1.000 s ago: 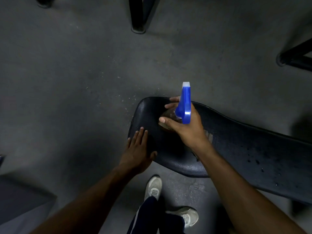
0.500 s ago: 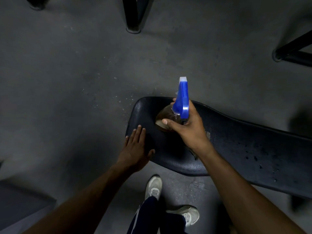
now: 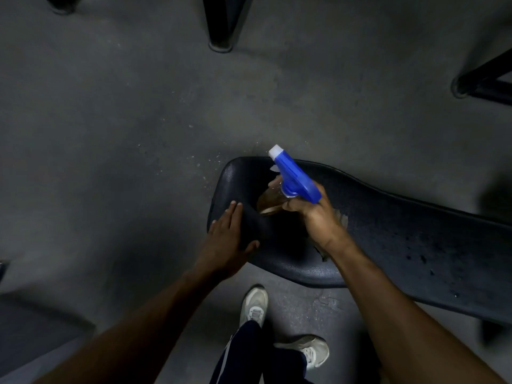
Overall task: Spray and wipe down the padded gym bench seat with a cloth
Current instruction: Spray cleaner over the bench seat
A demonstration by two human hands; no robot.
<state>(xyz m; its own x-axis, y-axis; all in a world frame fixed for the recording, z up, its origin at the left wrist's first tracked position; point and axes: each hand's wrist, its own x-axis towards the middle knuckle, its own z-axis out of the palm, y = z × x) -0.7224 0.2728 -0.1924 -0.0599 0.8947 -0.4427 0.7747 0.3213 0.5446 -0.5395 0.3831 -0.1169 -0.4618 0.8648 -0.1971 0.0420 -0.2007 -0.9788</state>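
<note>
A black padded bench (image 3: 388, 239) runs from the centre of the head view out toward 4 o'clock, its rounded end sitting at about 6 o'clock from the middle of the frame, above a grey concrete floor (image 3: 124, 120). The vinyl is dull and pebbled, with a pale worn patch (image 3: 343, 217) just right of the right hand and dark specks scattered across the surface toward 4 o'clock; whether those are droplets or damage cannot be told in the low light.

The right hand (image 3: 315, 217) is clenched around the neck of a spray bottle (image 3: 293, 178), held over the bench's rounded end. The blue trigger head is tilted, its white nozzle (image 3: 275, 151) pointing toward 11 o'clock, and the clear, brownish body of the bottle shows below the fingers.

The left hand (image 3: 225, 242) lies flat at the bench's near edge, at roughly 7 o'clock from the bottle, fingers together and extended, thumb spread. Under its palm and fingers is a dark cloth (image 3: 256, 223) pressed against the padding; the hand rests on it rather than gripping it.

Below, at 6 o'clock, two pale sneakers (image 3: 255, 306) and dark trousers (image 3: 243, 356) with a light side stripe stand on the floor. Black metal legs (image 3: 221, 23) of other equipment sit at 12 and 2 o'clock.
</note>
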